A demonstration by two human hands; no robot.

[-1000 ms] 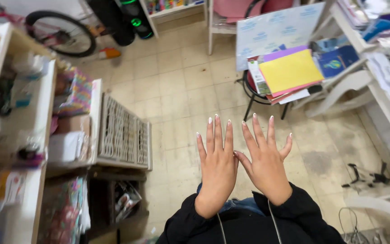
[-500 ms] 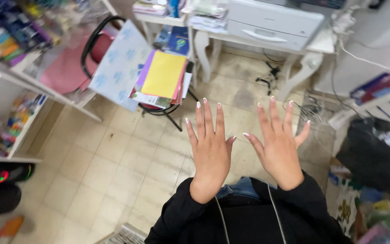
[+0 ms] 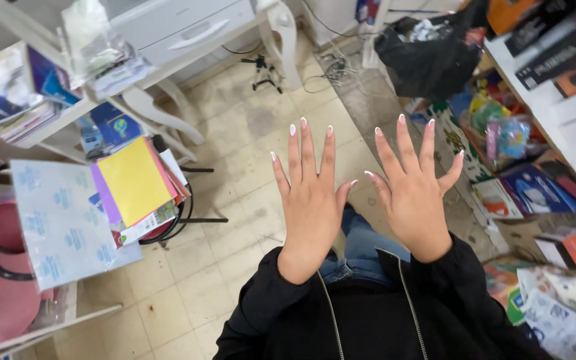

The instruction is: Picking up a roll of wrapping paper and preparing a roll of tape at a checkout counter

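Tiled floor (image 3: 248,120) lies open beneath left hand (image 3: 311,203) and right hand (image 3: 413,193); fingers spread, holding nothing.

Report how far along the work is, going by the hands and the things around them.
Nothing looks handled yet. Left hand and right hand are held out empty, fingers spread, backs up, above the tiled floor. The stack of coloured paper on the stool at the left lies untouched, out of both hands' grasp.

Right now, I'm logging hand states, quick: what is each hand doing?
Left hand: open, fingers spread, holding nothing.
Right hand: open, fingers spread, holding nothing.
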